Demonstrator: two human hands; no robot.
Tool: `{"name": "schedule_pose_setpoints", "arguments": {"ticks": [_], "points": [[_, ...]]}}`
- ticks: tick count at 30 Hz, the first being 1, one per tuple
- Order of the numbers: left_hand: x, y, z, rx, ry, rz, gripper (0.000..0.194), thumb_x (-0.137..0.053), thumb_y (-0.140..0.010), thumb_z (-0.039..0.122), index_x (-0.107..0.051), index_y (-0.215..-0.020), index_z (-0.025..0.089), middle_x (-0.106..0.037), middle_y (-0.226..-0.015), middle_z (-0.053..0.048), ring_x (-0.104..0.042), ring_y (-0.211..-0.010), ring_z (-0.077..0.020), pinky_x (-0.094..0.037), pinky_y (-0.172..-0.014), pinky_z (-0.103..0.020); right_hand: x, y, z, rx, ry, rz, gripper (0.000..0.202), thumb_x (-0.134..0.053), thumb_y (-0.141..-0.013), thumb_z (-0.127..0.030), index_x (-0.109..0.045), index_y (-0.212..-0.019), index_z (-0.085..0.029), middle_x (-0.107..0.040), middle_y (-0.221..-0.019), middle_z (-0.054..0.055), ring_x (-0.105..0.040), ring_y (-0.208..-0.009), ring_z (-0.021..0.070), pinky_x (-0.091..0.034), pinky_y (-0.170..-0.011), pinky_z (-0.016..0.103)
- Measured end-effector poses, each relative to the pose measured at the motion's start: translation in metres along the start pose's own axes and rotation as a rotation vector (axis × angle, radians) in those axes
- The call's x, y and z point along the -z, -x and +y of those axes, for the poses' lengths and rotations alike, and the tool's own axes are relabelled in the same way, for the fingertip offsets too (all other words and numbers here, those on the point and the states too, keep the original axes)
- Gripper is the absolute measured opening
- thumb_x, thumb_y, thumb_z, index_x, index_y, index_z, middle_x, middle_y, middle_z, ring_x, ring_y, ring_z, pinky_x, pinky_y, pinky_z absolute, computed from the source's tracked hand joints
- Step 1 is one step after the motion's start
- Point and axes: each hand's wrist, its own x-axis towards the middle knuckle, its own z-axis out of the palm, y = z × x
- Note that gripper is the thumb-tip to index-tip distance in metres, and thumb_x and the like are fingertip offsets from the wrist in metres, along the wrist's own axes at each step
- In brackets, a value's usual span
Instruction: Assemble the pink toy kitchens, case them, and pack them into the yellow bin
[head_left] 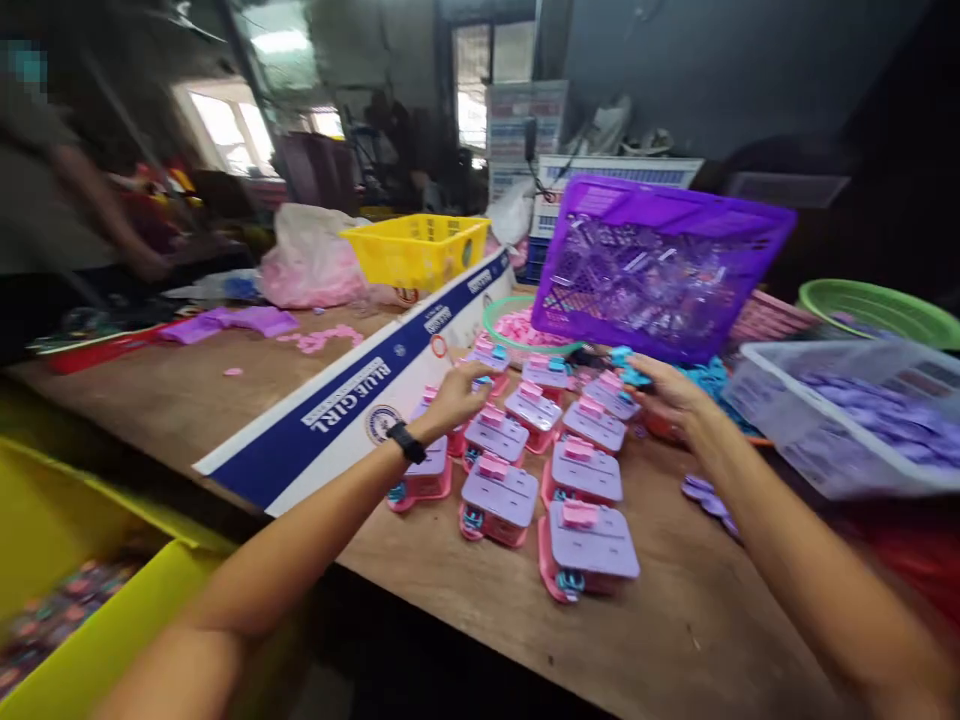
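Small pink-and-lilac plastic toys (499,495) with flat lilac tops, pink clips and blue parts at one corner stand in rows on the table. My left hand (454,400), with a dark watch on the wrist, is over the back left toys. Its fingers are bent together at a small light-blue piece (486,380) on one toy; their tips are partly hidden. To the right of the rows, my right hand (667,390) is closed on several light-blue plastic pieces (628,366). Some far toys carry similar blue pieces on top.
A printed cardboard strip (360,400) runs along the left of the rows. Behind stand a green basket (499,335) of pink pieces and a tilted purple basket (667,205) of clear parts. A translucent bin (795,420) holds lilac parts. Another person's arm (105,210) shows far left.
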Motion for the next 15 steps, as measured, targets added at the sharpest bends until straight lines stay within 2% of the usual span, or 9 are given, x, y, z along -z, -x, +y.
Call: {"name": "schedule_pose_setpoints", "arguments": {"ticks": [1, 3, 5, 8, 12, 15], "points": [[-0.001, 0.004, 0.006, 0.023, 0.111, 0.014, 0.033, -0.059, -0.089, 0.021, -0.078, -0.116, 0.016, -0.077, -0.121, -0.012, -0.07, -0.114, -0.0269, -0.052, -0.104, -0.043, -0.003, 0.01, 0.002, -0.025, -0.011, -0.038, 0.032, -0.083, -0.084, -0.04, -0.066, -0.101, -0.02, -0.065, -0.082, -0.001, -0.059, -0.062, 0.0112, -0.048, -0.049, 0.02], [-0.002, 0.011, 0.021, 0.078, 0.311, -0.005, 0.034, -0.067, -0.09, 0.034, -0.078, -0.116, 0.016, -0.076, -0.123, -0.013, -0.07, -0.114, -0.0275, -0.053, -0.1, -0.042, -0.026, 0.023, 0.004, -0.03, -0.014, -0.195, 0.039, -0.086, -0.077, -0.044, -0.063, -0.099, -0.021, -0.061, -0.073, -0.003, -0.053, -0.053, 0.0097, -0.04, -0.043, 0.019], [-0.003, 0.017, 0.037, 0.122, 0.491, -0.039, 0.042, -0.073, -0.089, 0.043, -0.076, -0.12, 0.016, -0.076, -0.124, -0.013, -0.07, -0.114, -0.0265, -0.054, -0.098, -0.039, -0.06, 0.031, 0.005, 0.039, 0.029, -0.319, 0.045, -0.084, -0.078, -0.05, -0.062, -0.105, -0.021, -0.062, -0.073, -0.004, -0.053, -0.053, 0.0096, -0.041, -0.044, 0.02], [-0.003, 0.022, 0.051, 0.162, 0.696, -0.052, 0.048, -0.081, -0.083, 0.047, -0.075, -0.118, 0.015, -0.077, -0.116, -0.012, -0.07, -0.106, -0.0227, -0.053, -0.093, -0.035, -0.099, 0.039, 0.006, 0.164, 0.13, -0.389, 0.047, -0.077, -0.083, -0.054, -0.058, -0.11, -0.021, -0.062, -0.077, -0.004, -0.054, -0.055, 0.01, -0.043, -0.047, 0.021], [0.001, 0.025, 0.046, 0.22, 0.799, 0.01, 0.042, -0.087, -0.075, 0.049, -0.077, -0.094, 0.013, -0.073, -0.086, -0.005, -0.064, -0.078, -0.0142, -0.048, -0.074, -0.028, -0.12, 0.039, 0.008, 0.261, 0.244, -0.491, 0.037, -0.072, -0.087, -0.048, -0.055, -0.106, -0.022, -0.062, -0.081, -0.003, -0.055, -0.06, 0.0108, -0.045, -0.052, 0.023], [0.006, 0.026, 0.035, 0.304, 0.881, 0.063, 0.042, -0.094, -0.063, 0.044, -0.074, -0.084, 0.013, -0.067, -0.077, -0.001, -0.058, -0.068, -0.0106, -0.042, -0.065, -0.025, -0.128, 0.032, 0.009, 0.298, 0.305, -0.548, 0.03, -0.069, -0.089, -0.045, -0.056, -0.1, -0.021, -0.059, -0.078, -0.004, -0.053, -0.06, 0.0103, -0.044, -0.054, 0.023]]}}
